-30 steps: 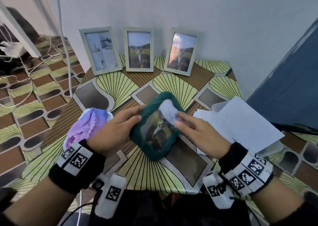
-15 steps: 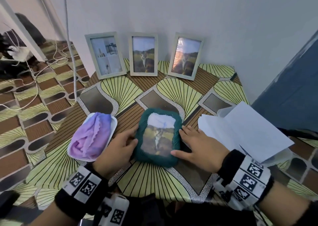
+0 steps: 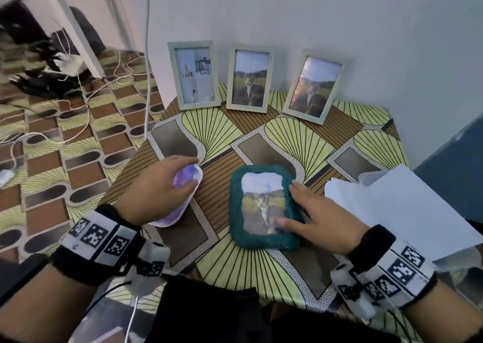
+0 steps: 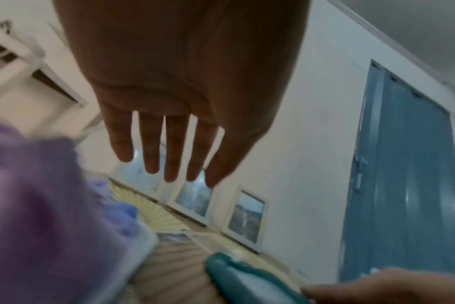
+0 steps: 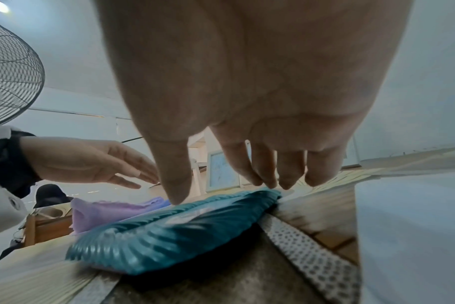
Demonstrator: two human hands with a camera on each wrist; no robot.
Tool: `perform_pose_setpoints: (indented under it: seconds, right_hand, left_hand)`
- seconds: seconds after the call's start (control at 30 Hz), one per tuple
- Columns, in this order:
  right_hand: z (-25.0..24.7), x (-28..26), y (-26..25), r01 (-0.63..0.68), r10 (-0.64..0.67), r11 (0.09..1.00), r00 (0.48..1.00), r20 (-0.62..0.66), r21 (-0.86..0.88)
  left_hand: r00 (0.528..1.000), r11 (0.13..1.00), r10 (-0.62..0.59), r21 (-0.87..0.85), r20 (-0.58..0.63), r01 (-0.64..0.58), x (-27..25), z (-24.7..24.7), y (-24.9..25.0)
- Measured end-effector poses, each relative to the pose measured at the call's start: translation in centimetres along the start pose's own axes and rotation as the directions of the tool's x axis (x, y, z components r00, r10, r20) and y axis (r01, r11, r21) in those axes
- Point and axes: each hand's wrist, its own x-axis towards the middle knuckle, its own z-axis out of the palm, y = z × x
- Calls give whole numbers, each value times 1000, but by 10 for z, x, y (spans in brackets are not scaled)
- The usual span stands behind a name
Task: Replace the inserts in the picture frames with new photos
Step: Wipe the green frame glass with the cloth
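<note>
A teal yarn-wrapped frame (image 3: 264,208) (image 5: 174,226) with a cat photo lies flat on the table (image 3: 235,272). My right hand (image 3: 311,217) (image 5: 221,185) rests on its right edge, fingers straight, thumb on the lower right corner. My left hand (image 3: 167,185) (image 4: 166,162) hovers flat, fingers spread, over a purple cloth (image 3: 183,180) (image 4: 44,216) lying in a white tray (image 3: 172,219). Three pale frames lean against the back wall: the left frame (image 3: 194,74) shows an interior picture, the middle frame (image 3: 249,77) and right frame (image 3: 313,86) show the cat photo.
White paper sheets (image 3: 397,212) and a clear sleeve lie at the table's right edge. A blue door (image 4: 403,185) stands to the right. White cables (image 3: 78,123) run over the floor at the left. A fan (image 5: 11,72) stands behind.
The teal frame was laid flat on the table. My left hand let go of it and moved left over the purple cloth. My right hand stays on the frame's right edge.
</note>
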Motion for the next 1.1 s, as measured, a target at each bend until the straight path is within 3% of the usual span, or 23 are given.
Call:
perform_pose_setpoints:
  seconds: [0.03,0.1,0.13,0.2,0.4,0.57,0.7,0.83,0.93,1.1]
  right_hand:
    - [2,1,-1,-10,10,1000,1000,-3,-2]
    - [6,3,-4,-27,27,1000,1000,-2,-5]
    - [8,3,-5,-32,32,999,1000,-1,-5]
    - [10,4,-7,-35,35,999,999,-5,-6]
    - [11,4,-12,-63,63,997,998,-6,-46]
    - [11,3,-11,-62,62,997,998,-16,-46]
    - [11,3,-10,-66,66,998,998,-5,-23]
    - [9,1,-9,-67,67,997,998,10,32]
    - [9,-1,-9,-70,70,996,998,10,54]
    - [6,-5,-8,-64,65,996,998,-2,63]
  left_hand:
    - [993,995,-65,84,97,57,-2,-2,-7]
    - [930,965,-192,234,313,121,-7,0,-20]
    - [899,960,-204,258,388,107,-10,3,-26]
    - [891,972,-151,227,428,56,-14,9,-34]
    - [980,995,-71,86,185,55,-18,11,-47]
    - [997,998,-60,26,49,59,-21,7,-43]
    - [994,989,-60,-141,-88,47,-20,3,-24]
    - [995,931,-4,-364,-103,-34,-11,6,12]
    - [989,936,68,-336,-133,-109,0,23,42]
    - [980,944,194,-278,38,-176,23,61,79]
